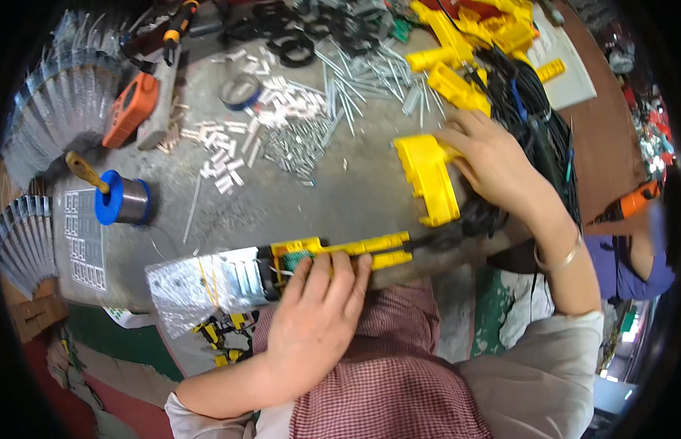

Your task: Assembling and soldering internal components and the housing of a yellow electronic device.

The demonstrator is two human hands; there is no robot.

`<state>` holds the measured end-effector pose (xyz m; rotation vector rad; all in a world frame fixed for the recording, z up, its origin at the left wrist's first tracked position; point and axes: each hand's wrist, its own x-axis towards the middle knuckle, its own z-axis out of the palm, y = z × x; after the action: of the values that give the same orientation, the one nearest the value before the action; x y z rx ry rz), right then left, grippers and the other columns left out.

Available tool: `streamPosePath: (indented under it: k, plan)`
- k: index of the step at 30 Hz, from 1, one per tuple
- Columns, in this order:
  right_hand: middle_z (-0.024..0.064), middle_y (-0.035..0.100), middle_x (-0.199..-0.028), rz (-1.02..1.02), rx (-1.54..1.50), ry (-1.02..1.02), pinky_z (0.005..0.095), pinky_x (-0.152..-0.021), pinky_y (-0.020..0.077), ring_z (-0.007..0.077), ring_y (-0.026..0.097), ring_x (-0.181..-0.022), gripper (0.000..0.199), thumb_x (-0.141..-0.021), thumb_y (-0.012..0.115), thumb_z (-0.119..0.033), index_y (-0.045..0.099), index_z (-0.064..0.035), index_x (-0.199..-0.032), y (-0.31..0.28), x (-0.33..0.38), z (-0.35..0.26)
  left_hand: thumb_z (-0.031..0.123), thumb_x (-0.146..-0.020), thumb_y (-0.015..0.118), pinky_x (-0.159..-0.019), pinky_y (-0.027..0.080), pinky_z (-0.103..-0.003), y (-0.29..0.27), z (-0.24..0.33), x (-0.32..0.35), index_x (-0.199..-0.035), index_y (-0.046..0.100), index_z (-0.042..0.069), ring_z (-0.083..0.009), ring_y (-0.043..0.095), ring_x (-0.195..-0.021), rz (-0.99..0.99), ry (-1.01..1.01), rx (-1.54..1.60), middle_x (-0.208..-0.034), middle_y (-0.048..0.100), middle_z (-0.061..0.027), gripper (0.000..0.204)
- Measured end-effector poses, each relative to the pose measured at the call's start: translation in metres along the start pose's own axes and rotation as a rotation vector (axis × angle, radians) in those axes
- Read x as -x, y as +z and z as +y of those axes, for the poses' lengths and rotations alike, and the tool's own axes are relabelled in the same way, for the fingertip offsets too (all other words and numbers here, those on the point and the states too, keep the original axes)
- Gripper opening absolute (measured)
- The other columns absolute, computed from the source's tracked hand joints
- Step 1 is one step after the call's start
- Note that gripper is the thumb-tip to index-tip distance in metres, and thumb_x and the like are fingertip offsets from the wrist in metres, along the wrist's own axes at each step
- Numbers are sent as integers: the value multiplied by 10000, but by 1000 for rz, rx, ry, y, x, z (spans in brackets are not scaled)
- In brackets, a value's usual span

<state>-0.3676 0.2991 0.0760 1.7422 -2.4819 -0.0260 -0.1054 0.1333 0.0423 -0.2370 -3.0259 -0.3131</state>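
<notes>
At six o'clock, nearest the body, the left hand [315, 322] clamps down on a long yellow assembly [340, 252] with a green board inside, its fingers hiding part of the shell, while a shiny metal panel [209, 282] juts from its end toward eight o'clock. Farther out at three o'clock, the right hand [494, 161] grips a yellow plastic cover [427, 179] beside tangled black cables [538, 124]. Beyond, toward twelve, lie loose metal pins [296, 146], and at nine a blue solder spool [125, 199].

Glossy yellow plastic cover [427, 178], matt grey worktop [340, 197]
</notes>
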Motion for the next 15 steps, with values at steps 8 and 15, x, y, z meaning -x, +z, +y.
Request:
streamPosePath:
  k: [8, 15]
  plan:
    - [172, 547, -966, 310, -160, -4, 394, -779, 512, 391, 570, -912, 380, -684, 643, -53, 547, -49, -1053, 0, 3, 3, 125, -833, 525, -1011, 446, -438, 6, -1, -2, -1301, 565, -28, -327, 537, -1117, 52, -5, 7, -1205, 544, -188, 494]
    - [115, 571, -1020, 331, -1653, 553, 388, -922, 459, 201, 572, -910, 596, -786, 637, -280, 461, 9, -1277, 0, 44, -108, 98, -746, 643, -970, 463, -443, 10, -2, 3, -1321, 562, 18, -352, 529, -1107, 90, 1, 11, -1225, 540, -184, 586]
